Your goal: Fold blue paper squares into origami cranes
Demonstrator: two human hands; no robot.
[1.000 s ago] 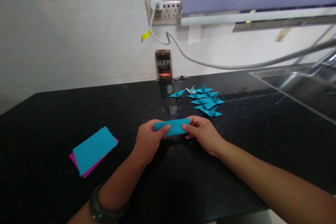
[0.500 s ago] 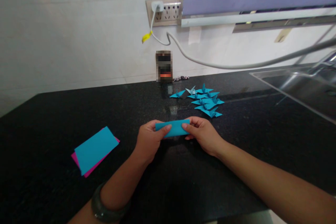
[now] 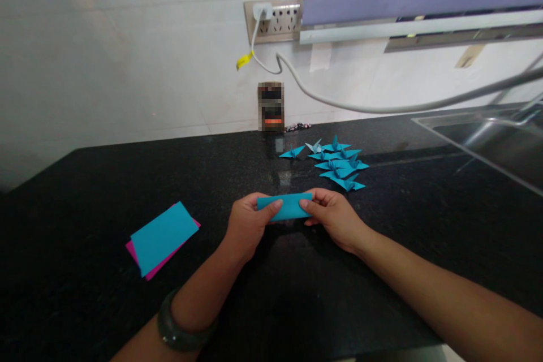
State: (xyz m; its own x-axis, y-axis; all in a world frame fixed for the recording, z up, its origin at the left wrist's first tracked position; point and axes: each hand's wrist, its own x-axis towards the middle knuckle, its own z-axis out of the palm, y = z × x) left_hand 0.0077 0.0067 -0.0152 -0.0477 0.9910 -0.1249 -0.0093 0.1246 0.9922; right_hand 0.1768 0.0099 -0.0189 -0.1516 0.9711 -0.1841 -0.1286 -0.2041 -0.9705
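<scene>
The fingers (image 3: 270,212) of your left hand (image 3: 248,224) and right hand (image 3: 338,219) pinch opposite ends of the strip (image 3: 291,210), on your side of the cranes (image 3: 347,167). Align its edges, then press outward from the middle.

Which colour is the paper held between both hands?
The held paper is plain bright blue, leaning turquoise; see it in the head view.

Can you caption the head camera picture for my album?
Left hand and right hand hold a blue paper strip in front of paper cranes.
</scene>
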